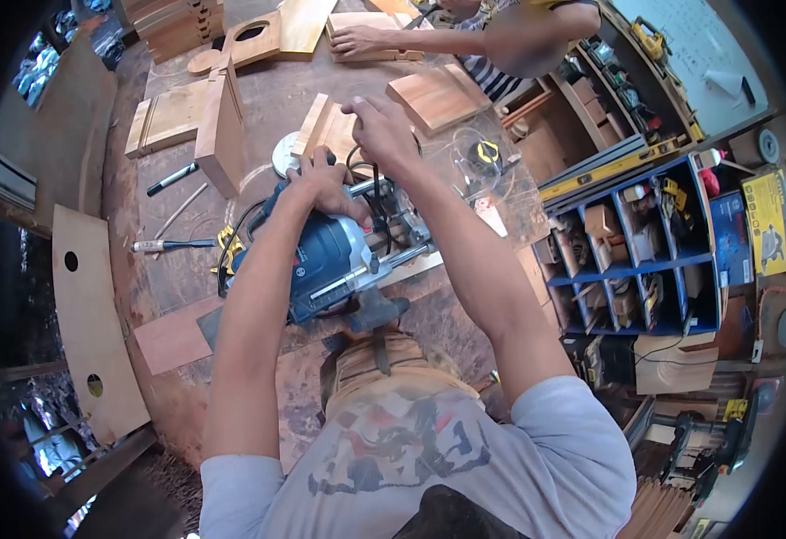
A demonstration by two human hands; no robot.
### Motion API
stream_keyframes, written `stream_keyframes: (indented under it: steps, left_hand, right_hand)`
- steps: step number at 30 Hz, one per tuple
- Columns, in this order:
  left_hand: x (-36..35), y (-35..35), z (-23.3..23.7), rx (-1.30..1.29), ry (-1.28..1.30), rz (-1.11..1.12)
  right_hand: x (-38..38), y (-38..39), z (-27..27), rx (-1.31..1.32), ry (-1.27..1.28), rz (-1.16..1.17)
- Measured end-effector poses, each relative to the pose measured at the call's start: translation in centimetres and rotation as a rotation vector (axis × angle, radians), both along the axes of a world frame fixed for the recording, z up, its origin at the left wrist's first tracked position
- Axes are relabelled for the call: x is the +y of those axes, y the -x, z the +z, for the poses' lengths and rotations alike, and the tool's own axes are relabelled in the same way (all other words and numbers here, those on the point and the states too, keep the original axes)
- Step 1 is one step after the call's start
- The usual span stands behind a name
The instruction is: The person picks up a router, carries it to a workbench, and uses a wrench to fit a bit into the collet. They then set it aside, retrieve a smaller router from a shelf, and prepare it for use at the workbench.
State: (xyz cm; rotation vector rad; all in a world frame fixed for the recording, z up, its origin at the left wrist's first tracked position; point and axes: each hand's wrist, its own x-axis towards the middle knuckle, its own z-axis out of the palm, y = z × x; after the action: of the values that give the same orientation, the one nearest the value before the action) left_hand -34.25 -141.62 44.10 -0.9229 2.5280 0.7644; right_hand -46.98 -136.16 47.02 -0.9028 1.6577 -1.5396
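Observation:
My left hand [328, 190] is curled over the upper part of a blue Bosch power tool [325, 251], which looks like a router with metal guide rods and lies on the bench in front of my body. Just beyond it, my right hand [382, 135] has its fingers bent at the edge of a grooved wooden board [325, 126] and appears to grip it. Part of that board is hidden behind my hands. A black cable [380, 202] loops between my forearms beside the tool. A white round disc [286, 154] lies left of the board.
Across the bench [276, 81], a co-worker's hand [361, 40] rests on wood. Wooden pieces [220, 126], a marker [173, 179], a chisel [173, 245] and a yellow tape measure [485, 154] lie about. A blue compartment rack [631, 251] stands at the right.

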Motion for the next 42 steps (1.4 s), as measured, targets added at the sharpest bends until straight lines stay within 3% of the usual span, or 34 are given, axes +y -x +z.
stream_keyframes:
  steps: [6, 11, 16, 19, 22, 24, 27, 32, 42]
  left_hand:
    - [-0.2, 0.3, -0.1, -0.036, 0.0, -0.025]
    - [0.0, 0.3, 0.2, -0.036, 0.01, -0.019]
    - [-0.1, 0.2, 0.1, -0.016, 0.003, -0.012]
    - [-0.3, 0.3, -0.1, -0.03, 0.008, -0.018]
    - [0.2, 0.2, 0.1, -0.027, -0.002, -0.011]
    - [-0.1, 0.1, 0.2, -0.012, 0.006, 0.0]
    - [0.0, 0.0, -0.1, -0.001, 0.025, -0.015]
    - [0.1, -0.2, -0.3, 0.019, 0.014, -0.001]
    - [0.0, -0.2, 0.4, 0.031, -0.018, 0.003]
  right_hand:
    - [-1.8, 0.6, -0.5, 0.073, -0.155, -0.015]
    - [-4.4, 0.9, -3.5, 0.302, -0.169, -0.078]
    - [-5.2, -0.4, -3.5, 0.309, -0.255, -0.179]
    - [-3.8, -1.1, -1.9, 0.372, -0.219, -0.167]
    - [-1.7, -1.9, -1.4, 0.599, 0.022, -0.229]
    - [1.9, -3.4, 0.6, 0.406, 0.069, -0.246]
    - [6.9, -4.7, -0.3, 0.385, 0.154, -0.233]
    - [9.9, -3.6, 0.3, 0.07, 0.175, -0.186]
    - [12.2, -3.4, -2.8, 0.043, 0.332, -0.046]
